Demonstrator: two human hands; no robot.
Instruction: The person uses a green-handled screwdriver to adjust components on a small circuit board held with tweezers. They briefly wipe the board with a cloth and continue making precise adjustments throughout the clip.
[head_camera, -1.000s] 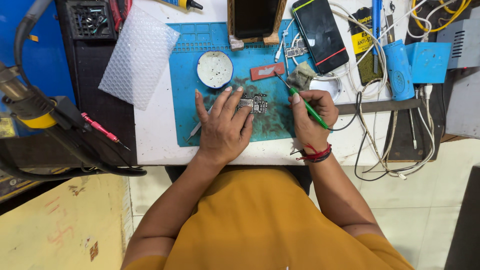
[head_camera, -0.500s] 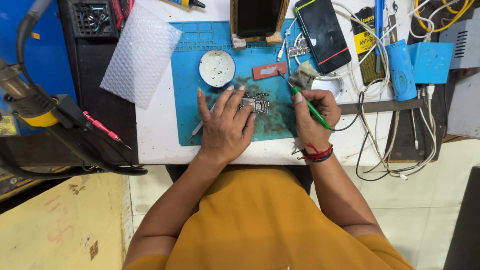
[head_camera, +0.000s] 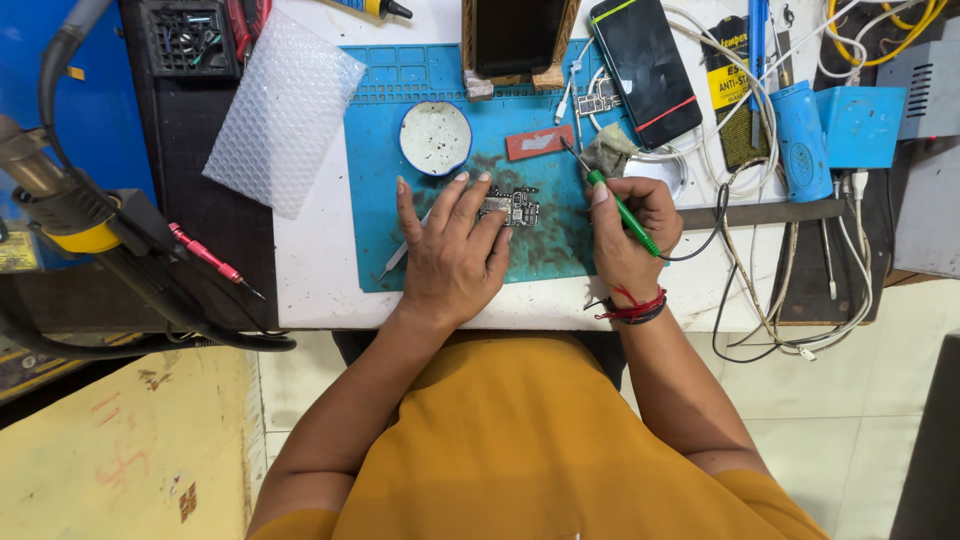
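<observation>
My left hand (head_camera: 452, 252) lies flat on the blue work mat (head_camera: 375, 200), its fingertips pressing on a small phone circuit board (head_camera: 513, 206). A pair of metal tweezers (head_camera: 397, 260) pokes out from under that hand. My right hand (head_camera: 630, 235) grips a green-handled soldering iron (head_camera: 618, 205) like a pen, its thin tip raised up and to the left, a little to the right of the board and apart from it. A black cable runs from the iron off to the right.
On the mat sit a round white dish (head_camera: 435, 138), a red card (head_camera: 539, 143) and a grey sponge (head_camera: 610, 152). A dark phone (head_camera: 645, 68), bubble wrap (head_camera: 282, 110), a blue tool (head_camera: 800, 125), white cables (head_camera: 790, 310) and a red screwdriver (head_camera: 208, 257) surround it.
The soldering iron's tip has lifted slightly away from the board. My left hand stays on the board, barely shifted.
</observation>
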